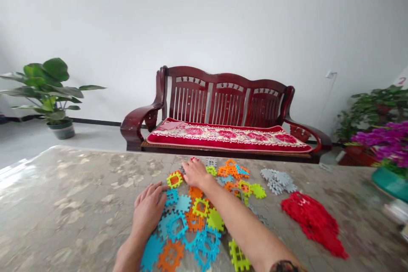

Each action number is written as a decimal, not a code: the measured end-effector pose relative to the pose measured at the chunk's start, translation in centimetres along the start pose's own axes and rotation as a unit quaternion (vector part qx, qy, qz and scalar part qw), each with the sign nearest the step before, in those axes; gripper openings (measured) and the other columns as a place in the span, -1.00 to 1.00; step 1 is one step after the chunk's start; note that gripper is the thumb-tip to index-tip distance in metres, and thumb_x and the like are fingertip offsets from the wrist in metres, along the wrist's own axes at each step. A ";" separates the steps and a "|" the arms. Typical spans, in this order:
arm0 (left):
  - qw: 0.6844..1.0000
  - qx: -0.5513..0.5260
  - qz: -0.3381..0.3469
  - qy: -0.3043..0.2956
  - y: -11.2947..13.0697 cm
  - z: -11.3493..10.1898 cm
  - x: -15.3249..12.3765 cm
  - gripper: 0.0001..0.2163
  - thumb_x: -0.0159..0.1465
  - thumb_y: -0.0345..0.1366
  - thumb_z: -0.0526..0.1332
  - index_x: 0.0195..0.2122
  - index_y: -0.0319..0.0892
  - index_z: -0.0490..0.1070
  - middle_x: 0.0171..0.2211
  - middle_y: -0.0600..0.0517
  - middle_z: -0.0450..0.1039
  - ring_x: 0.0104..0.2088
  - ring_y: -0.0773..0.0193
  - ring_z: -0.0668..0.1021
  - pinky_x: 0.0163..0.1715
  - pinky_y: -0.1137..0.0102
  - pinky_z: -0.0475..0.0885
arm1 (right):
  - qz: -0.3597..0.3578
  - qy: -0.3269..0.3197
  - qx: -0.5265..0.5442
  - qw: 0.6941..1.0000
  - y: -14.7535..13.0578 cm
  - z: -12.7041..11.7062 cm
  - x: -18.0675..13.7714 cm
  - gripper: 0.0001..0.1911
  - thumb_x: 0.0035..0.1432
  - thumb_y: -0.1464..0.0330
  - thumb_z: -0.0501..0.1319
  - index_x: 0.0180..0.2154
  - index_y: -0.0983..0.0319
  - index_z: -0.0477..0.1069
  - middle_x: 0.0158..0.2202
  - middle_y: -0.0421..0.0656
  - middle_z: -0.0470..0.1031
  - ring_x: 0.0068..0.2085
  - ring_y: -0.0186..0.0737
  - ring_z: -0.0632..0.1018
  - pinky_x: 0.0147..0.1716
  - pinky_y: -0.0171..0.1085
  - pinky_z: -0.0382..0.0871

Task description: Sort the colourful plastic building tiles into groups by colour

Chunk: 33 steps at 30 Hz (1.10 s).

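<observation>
A spread of flat toothed plastic tiles (191, 221) in blue, orange and lime green lies on the marbled table (70, 204). My left hand (149, 208) rests flat on the table at the tiles' left edge, fingers stretched toward a blue tile (172, 196). My right hand (195, 173) reaches across the pile to its far side, fingers curled down on a small red piece (193, 159) whose shape I cannot make out. A yellow-green and orange tile (174, 179) lies just left of that hand.
A heap of red tiles (314, 221) and a smaller heap of grey tiles (278, 180) lie to the right. A teal pot with purple flowers (390, 153) stands at the table's right edge. Beyond the table are a dark wooden bench (223, 114) and a potted plant (51, 89).
</observation>
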<state>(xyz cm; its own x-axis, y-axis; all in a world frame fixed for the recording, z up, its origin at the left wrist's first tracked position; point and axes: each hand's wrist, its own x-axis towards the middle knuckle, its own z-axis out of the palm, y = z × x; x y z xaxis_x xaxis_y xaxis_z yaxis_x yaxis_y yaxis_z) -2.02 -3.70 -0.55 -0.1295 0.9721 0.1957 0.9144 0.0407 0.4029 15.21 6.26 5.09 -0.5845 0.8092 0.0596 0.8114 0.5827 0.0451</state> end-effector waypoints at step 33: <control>1.000 -0.005 -0.001 0.003 -0.3 0.3 0.1 -0.64 0.34 -0.24 -0.03 -0.02 0.03 0.52 0.18 0.05 0.42 0.26 0.10 0.32 0.22 0.13 0.17 | -0.028 -0.064 -0.060 0.996 -0.9 -1.4 2.3 -0.65 0.10 0.48 0.25 -0.03 0.32 0.42 -0.01 0.14 0.47 -0.06 0.01 0.58 -0.16 -0.11 0.54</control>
<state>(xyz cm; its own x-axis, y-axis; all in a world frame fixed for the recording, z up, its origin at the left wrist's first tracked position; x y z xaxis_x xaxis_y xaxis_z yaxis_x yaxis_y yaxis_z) -2.20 -3.55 -0.97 -0.1345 0.9705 0.2003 0.9102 0.0411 0.4121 13.20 7.48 6.60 -0.6172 0.7833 -0.0739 0.7672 0.6200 0.1641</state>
